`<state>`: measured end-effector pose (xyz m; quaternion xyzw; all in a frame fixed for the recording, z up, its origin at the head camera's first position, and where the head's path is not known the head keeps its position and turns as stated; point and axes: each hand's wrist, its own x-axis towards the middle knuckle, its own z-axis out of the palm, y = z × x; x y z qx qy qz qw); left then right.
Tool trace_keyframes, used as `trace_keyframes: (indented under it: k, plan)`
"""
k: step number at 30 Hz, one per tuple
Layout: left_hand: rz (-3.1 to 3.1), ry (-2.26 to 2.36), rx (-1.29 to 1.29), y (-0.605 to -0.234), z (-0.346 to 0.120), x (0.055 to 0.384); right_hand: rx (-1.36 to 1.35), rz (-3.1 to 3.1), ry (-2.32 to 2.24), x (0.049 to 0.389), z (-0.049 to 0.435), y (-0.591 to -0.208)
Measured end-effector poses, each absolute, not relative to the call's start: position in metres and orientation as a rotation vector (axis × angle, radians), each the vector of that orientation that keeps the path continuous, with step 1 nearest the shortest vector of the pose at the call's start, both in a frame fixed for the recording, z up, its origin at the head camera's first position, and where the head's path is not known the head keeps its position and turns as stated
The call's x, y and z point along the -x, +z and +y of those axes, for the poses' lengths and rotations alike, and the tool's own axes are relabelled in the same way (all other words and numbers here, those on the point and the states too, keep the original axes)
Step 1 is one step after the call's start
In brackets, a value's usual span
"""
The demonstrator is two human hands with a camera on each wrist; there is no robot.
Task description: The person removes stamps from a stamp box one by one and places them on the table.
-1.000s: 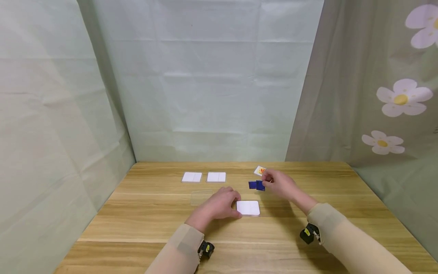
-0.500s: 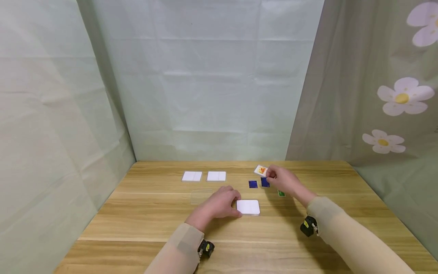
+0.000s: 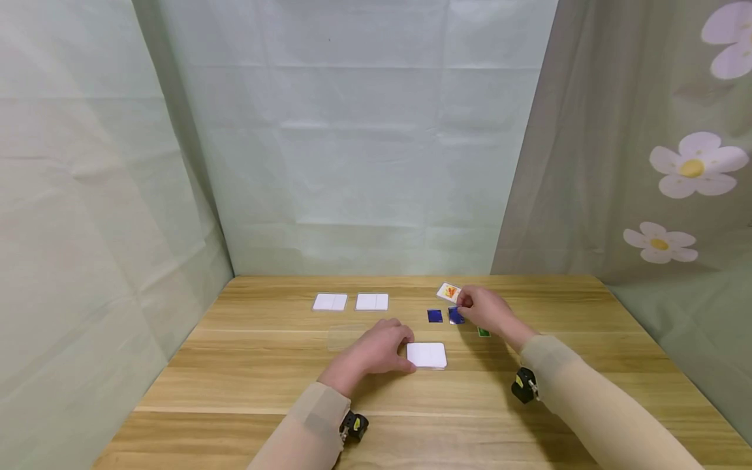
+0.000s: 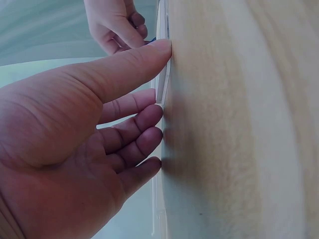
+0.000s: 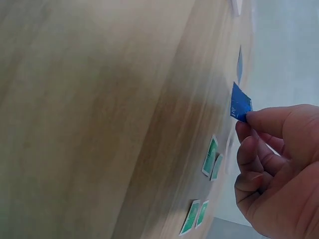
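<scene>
Between thumb and index finger, my right hand [image 3: 484, 308] pinches a small square blue card [image 3: 455, 315]. The right wrist view shows this blue card [image 5: 240, 103] held by one corner, tilted over the wooden table. A second blue card [image 3: 435, 316] lies just left of it. Farther back, partly behind the fingers, is a white-bordered card with an orange picture [image 3: 449, 292]. My left hand [image 3: 378, 349] holds the left end of a stack of white cards [image 3: 427, 355], thumb at the near corner and index finger at the far one. Its other fingertips [image 4: 155, 134] rest on the table.
Two white cards, one at the left [image 3: 329, 301] and one beside it [image 3: 372, 301], lie near the table's back edge. A clear sheet [image 3: 343, 337] lies left of my left hand. Several small green cards [image 5: 210, 155] lie below my right hand. Curtains [image 3: 376, 143] enclose the table.
My right hand has shifted the held blue card rightward and back, off the other blue card, and tilted it slightly. A green card has come into sight under the wrist. The left hand stays put.
</scene>
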<state>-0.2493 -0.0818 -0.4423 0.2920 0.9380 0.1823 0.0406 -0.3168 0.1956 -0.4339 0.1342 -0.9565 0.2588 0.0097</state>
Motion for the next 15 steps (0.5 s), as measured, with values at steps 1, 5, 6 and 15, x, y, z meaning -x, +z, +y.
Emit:
trace_keyframes:
  k: [1, 5, 6, 15]
  plan:
    - [2.871, 0.562, -0.894, -0.4421, -0.0819, 0.2493, -0.415, -2.989, 0.796, 0.3175, 0.1954, -0.4349]
    - [2.864, 0.571, -0.888, -0.441, -0.0819, 0.2481, -0.383, -2.999, 0.764, 0.3194, 0.1948, -0.438]
    - [2.863, 0.575, -0.889, -0.4408, -0.0819, 0.2477, -0.383, -3.0, 0.752, 0.3195, 0.1949, -0.4386]
    - [2.866, 0.583, -0.878, -0.442, -0.0816, 0.2463, -0.355, -3.016, 0.672, 0.3177, 0.1925, -0.4403]
